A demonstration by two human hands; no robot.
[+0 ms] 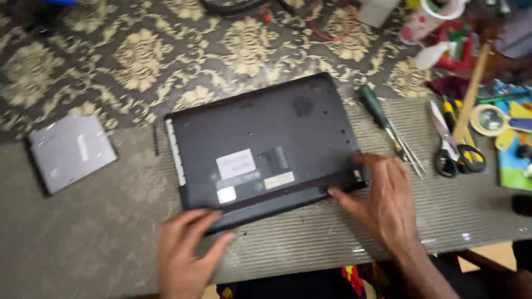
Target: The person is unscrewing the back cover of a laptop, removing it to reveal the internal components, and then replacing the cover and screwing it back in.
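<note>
Now, left hand (pixel 185 252): fingers spread, pressing the near edge of the black laptop (pixel 260 147), lying upside down.
Right hand (pixel 382 202): spread on its lower right corner.

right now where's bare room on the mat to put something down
Free: the grey mat between the silver drive and the left hand. Crowded: right of the laptop, with screwdriver, tweezers and scissors.

Both forearms bare; dark clothing with red-yellow pattern (pixel 349 279) below.
</note>
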